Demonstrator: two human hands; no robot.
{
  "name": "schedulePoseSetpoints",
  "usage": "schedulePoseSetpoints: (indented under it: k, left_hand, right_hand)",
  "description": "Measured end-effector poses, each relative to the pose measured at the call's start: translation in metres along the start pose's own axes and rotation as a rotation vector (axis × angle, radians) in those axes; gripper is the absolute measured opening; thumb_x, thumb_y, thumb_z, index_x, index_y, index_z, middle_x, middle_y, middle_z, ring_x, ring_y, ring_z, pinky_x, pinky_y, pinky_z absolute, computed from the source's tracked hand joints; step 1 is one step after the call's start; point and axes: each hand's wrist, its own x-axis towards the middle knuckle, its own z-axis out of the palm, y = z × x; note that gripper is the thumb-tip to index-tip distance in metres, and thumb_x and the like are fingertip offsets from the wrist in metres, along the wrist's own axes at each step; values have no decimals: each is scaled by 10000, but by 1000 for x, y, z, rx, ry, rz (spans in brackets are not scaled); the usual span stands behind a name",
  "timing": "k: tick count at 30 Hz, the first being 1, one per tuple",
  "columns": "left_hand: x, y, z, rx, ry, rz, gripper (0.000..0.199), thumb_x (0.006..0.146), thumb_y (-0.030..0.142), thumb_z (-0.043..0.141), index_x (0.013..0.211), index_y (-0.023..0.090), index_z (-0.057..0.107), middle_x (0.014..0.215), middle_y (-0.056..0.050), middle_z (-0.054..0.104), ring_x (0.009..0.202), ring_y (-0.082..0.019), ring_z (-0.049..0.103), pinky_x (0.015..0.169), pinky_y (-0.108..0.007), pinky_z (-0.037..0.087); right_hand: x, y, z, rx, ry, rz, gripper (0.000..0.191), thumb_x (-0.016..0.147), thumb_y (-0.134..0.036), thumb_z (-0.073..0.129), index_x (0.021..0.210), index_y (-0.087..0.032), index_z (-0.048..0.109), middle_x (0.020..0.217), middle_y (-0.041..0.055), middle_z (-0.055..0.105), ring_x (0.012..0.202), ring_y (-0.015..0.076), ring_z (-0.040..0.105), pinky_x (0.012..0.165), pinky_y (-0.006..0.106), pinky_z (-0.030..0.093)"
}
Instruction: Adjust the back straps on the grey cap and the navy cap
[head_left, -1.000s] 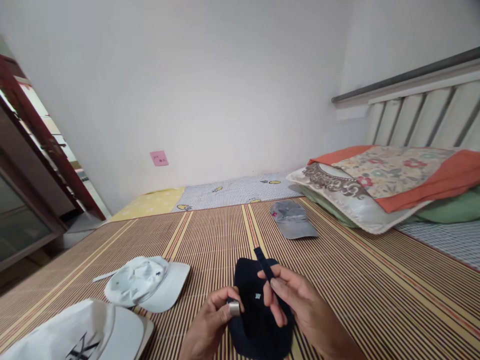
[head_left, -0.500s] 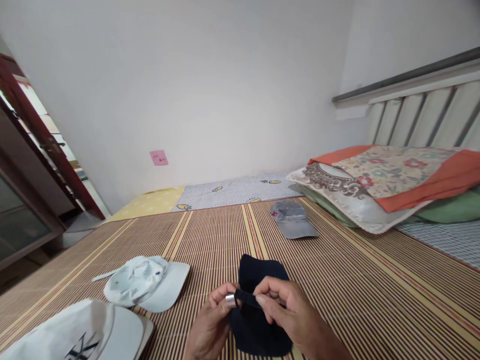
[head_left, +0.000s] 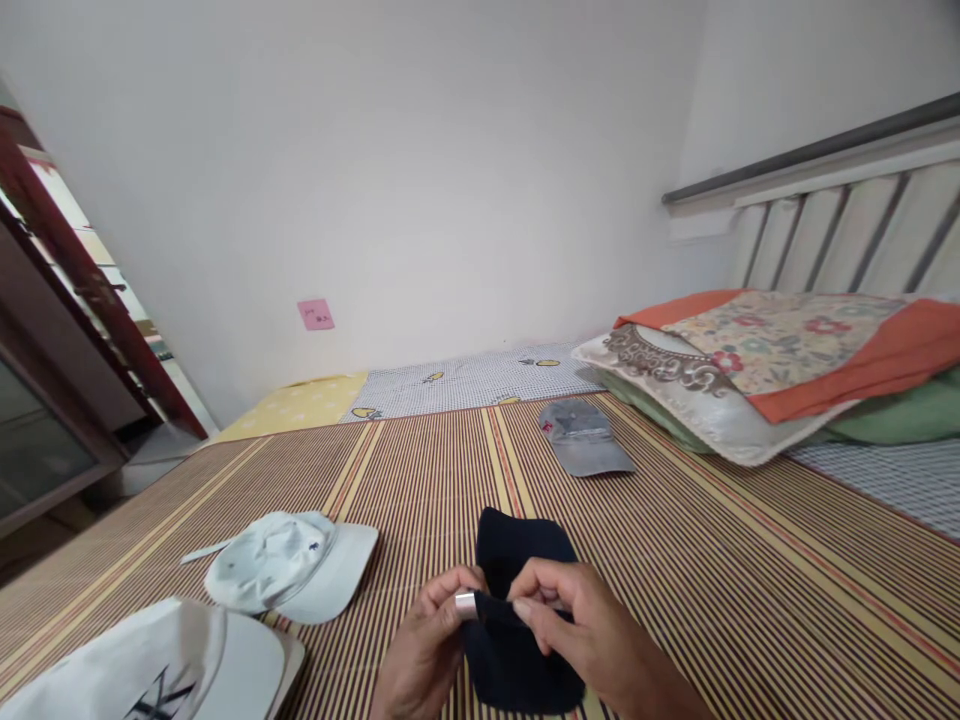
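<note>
A dark navy cap [head_left: 525, 670] lies on the striped mat in front of me, its back strap [head_left: 496, 610] drawn between my two hands. My left hand [head_left: 427, 635] pinches the silver metal buckle [head_left: 466, 605] on the strap's left end. With thumb and fingers pressed together, my right hand [head_left: 577, 620] grips the strap a little to the right of the buckle. The strap's tip is hidden behind the right fingers.
On the left lie a pale mint cap [head_left: 277, 560] and a white cap [head_left: 172, 665] with a black logo, stacked on another brim. A grey cap [head_left: 585, 440] sits farther back. Pillows [head_left: 720, 390] are at the right, on the striped mat [head_left: 420, 480], below a radiator [head_left: 847, 230].
The strap has been lowered and straightened slightly, and the silver buckle has turned more level. Both hands keep their hold, nearly in the same place.
</note>
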Motion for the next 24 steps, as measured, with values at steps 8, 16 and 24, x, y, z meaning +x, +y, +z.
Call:
schedulePoseSetpoints:
  k: [8,16,24]
  left_hand:
    - [1,-1,2,39,-25,5,336,770,454,877,756,155,723,748,12,514,689,-116,415,644,-229,351]
    - [1,-2,2,83,-28,28,341,784,444,865,741,158,684,736,19,493,678,-115,390,633,-233,331]
    - [-1,0,9,195,-18,10,408,785,498,847,708,157,637,691,31,457,641,-109,336,592,-238,279]
  right_hand:
    - [-2,1,-6,-92,32,1,147,902,-282,646,771,-218,666,647,-33,595,650,147,572,657,284,445]
    - [-4,-4,-8,-54,-2,-11,147,917,-256,629,780,-212,660,633,-29,656,633,144,606,659,282,454]
    - [-6,-8,-12,-98,-1,-43,126,901,-216,640,783,-211,684,669,-22,694,678,150,635,673,276,462]
